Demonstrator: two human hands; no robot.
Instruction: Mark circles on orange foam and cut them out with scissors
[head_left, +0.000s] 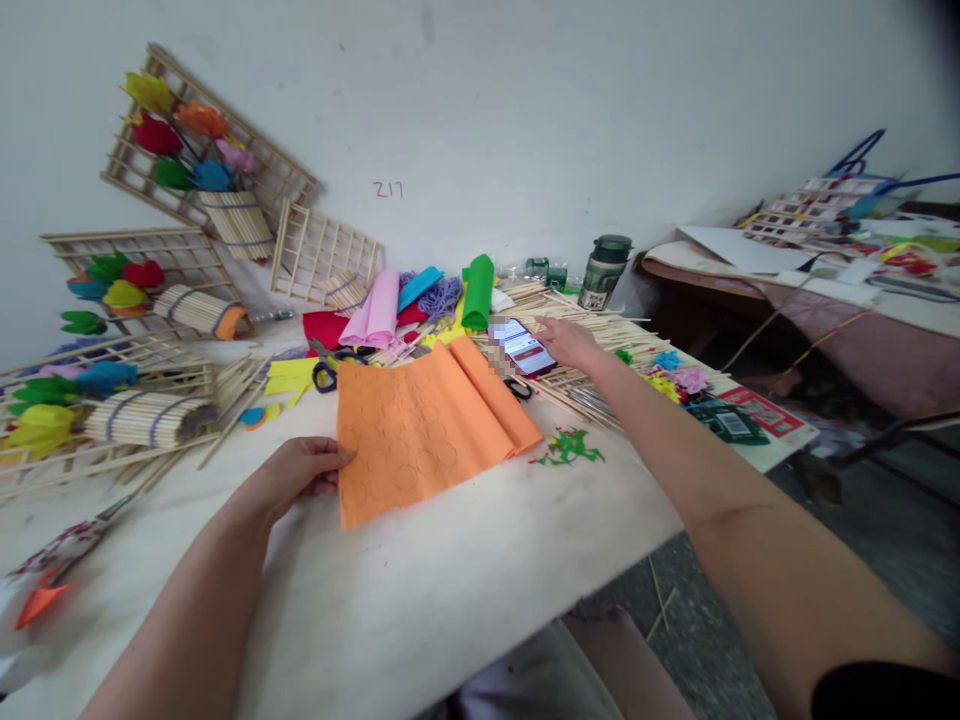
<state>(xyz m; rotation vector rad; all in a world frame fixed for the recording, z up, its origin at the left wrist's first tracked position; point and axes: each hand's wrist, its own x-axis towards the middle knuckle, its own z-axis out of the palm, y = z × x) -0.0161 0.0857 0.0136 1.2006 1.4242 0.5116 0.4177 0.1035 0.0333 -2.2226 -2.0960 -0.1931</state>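
Head view: orange sheet (409, 435) between edge-pinching left hand (301, 470) and loose-fingered right hand (573, 346) at phone (525, 350)

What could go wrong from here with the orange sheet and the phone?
The left hand holds the edge of the orange sheet; pulling might crease it. The right hand is at the phone, beside loose sticks that a nudge could scatter. The sheet lies near green scraps and might sweep them.

I count one orange sheet (397, 430), one phone (529, 350), one tall lidded bottle (604, 270), one green roll (478, 292), six uppermost flowers (155, 135).
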